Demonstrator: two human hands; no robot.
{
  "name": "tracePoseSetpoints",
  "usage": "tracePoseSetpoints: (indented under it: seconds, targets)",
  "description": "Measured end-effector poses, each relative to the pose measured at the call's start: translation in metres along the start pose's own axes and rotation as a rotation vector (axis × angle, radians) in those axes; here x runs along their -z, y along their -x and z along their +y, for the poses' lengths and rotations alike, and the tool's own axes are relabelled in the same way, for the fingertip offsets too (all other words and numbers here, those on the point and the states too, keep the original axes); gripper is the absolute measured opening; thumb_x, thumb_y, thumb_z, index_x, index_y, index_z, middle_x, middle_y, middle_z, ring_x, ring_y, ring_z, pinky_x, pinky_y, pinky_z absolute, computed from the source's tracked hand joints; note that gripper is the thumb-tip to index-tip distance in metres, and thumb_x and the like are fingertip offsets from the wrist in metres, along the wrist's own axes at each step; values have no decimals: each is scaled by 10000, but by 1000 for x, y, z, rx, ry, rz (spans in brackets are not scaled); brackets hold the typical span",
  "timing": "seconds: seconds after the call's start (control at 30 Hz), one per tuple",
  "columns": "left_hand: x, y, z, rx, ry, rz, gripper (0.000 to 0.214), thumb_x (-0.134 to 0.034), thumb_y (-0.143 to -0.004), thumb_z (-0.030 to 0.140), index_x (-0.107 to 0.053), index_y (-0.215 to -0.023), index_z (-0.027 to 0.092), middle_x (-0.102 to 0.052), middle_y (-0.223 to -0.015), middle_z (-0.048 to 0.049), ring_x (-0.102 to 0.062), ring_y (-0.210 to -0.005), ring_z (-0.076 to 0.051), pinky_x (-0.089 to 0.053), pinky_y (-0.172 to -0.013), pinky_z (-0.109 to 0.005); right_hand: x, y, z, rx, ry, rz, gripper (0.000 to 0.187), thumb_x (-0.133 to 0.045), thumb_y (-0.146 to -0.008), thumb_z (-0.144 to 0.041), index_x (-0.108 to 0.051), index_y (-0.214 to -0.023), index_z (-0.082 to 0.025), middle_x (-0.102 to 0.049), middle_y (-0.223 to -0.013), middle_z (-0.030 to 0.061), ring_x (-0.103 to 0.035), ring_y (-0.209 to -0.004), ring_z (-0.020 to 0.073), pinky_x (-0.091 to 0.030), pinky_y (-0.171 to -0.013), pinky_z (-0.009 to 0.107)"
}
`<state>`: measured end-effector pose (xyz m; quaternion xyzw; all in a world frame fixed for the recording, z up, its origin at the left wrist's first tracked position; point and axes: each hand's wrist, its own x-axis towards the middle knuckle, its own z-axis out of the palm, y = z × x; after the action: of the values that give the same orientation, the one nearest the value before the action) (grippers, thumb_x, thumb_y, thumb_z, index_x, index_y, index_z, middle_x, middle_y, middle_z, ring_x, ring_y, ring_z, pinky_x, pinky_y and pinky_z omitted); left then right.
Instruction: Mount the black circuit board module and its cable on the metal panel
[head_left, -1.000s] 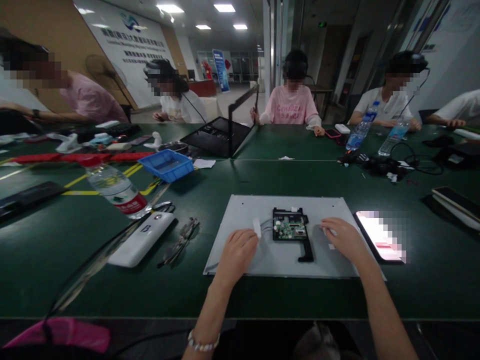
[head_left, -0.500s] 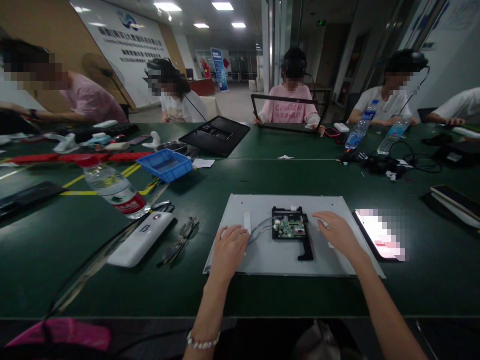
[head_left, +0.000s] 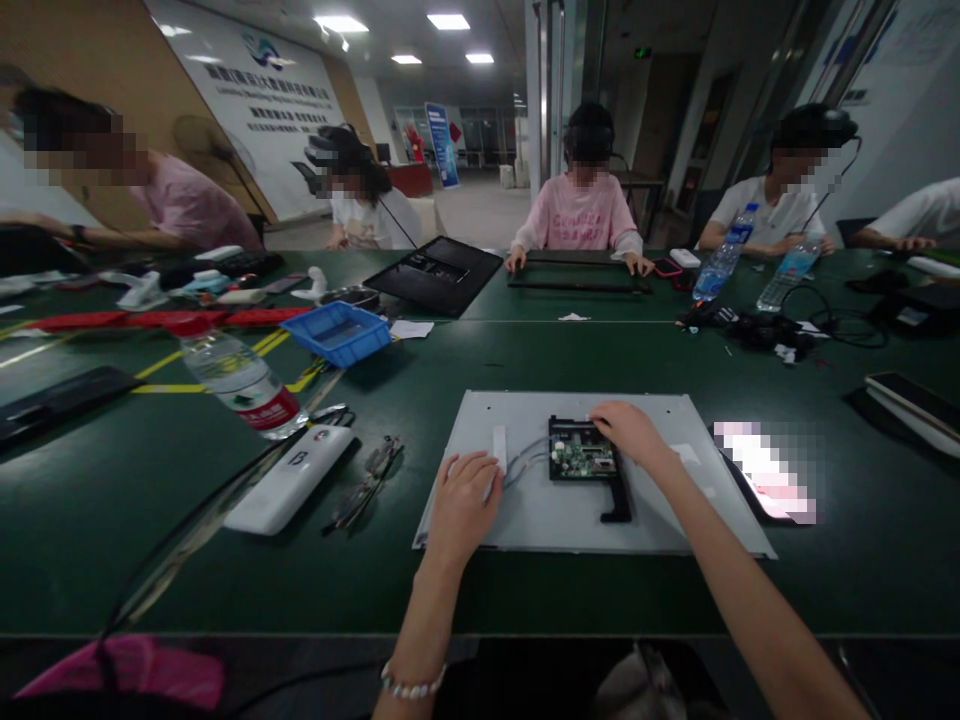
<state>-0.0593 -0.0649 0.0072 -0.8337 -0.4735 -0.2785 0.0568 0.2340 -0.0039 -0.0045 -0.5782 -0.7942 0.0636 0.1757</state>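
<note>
A pale grey metal panel (head_left: 540, 525) lies on the table in front of me. On it sits a green circuit board (head_left: 576, 458) in a black plastic bracket (head_left: 619, 500), with thin grey cables (head_left: 523, 460) running left. My left hand (head_left: 463, 500) rests on the panel's left part, its fingers stretched out beside a white strip (head_left: 499, 443). At the bracket's upper right corner, my right hand (head_left: 634, 432) has its thumb and fingers pinched together; whatever is between them is hidden. A piece of white paper or tape (head_left: 685, 454) shows beside my right forearm.
Left of the panel lie glasses (head_left: 365, 485), a white power bank (head_left: 292, 480) and a tilted water bottle (head_left: 244, 385). A blue tray (head_left: 337, 335) stands farther back. A lit phone (head_left: 761, 470) lies right. Across the table, a co-worker's hands touch a black frame (head_left: 577, 288).
My right hand has moved left, from above the panel's right side to the bracket's upper right corner. My left hand has barely moved. The co-worker opposite has lowered the black frame onto the table.
</note>
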Motion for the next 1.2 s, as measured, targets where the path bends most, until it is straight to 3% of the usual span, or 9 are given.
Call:
tracePoseSetpoints:
  seconds: [0.13,0.3,0.57,0.7,0.83,0.93,1.07,1.2]
  targets:
    - [-1,-1,0,2,5,-8,158,-486,-880,177,-637,-906,213,-688,-983,-39,-596,-1022,-227,-365,-972,-485,1,0,-1,-27,15,37,235,-470,-869,-170,-681,-958,-227,-682,-1020,51,-596,-976,199,-428,-859,290]
    - [-1,-1,0,13,21,-9,167,-483,-879,169,-641,-913,212,-686,-981,-37,-598,-1013,-219,-359,-977,-476,2,1,9,-128,42,194,281,-407,-894,-173,-644,-1043,-181,-636,-1113,91,-550,-1041,231,-403,-893,342]
    - [-5,-2,-3,-15,55,48,176,-475,-867,153,-636,-910,207,-678,-989,-51,-595,-1005,-225,-397,-946,-461,-11,8,29,-165,-18,172,266,-442,-853,-157,-670,-986,-189,-673,-1040,72,-581,-1002,198,-414,-899,314]
    - [-3,-7,2,-17,81,41,227,-473,-861,158,-597,-1047,197,-651,-1069,-83,-579,-1041,-243,-420,-935,-467,-11,12,34,-190,-48,221,316,-388,-858,-147,-659,-1018,-172,-661,-1072,84,-576,-1026,205,-411,-923,336]
    - [13,-33,21,-45,155,-55,402,-488,-878,226,-440,-1276,209,-548,-1252,-100,-495,-1174,-250,-401,-989,-457,-11,15,40,-218,-74,264,335,-380,-841,-134,-654,-1031,-165,-654,-1088,87,-576,-1033,208,-404,-942,343]
    - [17,-65,32,-117,244,-194,616,-537,-862,321,-253,-1401,227,-409,-1394,-98,-389,-1281,-245,-351,-1053,-434,-13,16,43,-216,-87,274,329,-391,-832,-136,-654,-1027,-168,-656,-1079,80,-575,-1031,205,-407,-943,334]
    - [-7,-97,28,-240,379,-409,967,-686,-721,434,-101,-1447,177,-221,-1491,-154,-232,-1367,-290,-306,-1089,-442,-13,16,43,-211,-94,276,319,-402,-830,-140,-651,-1026,-169,-653,-1076,86,-576,-1021,210,-415,-932,343]
    - [-37,-98,13,-235,440,-519,1090,-745,-623,445,-96,-1449,153,-170,-1498,-190,-209,-1369,-332,-309,-1080,-487,-15,13,44,-192,-103,266,312,-418,-827,-138,-647,-1035,-176,-653,-1080,87,-574,-1027,211,-420,-924,354]
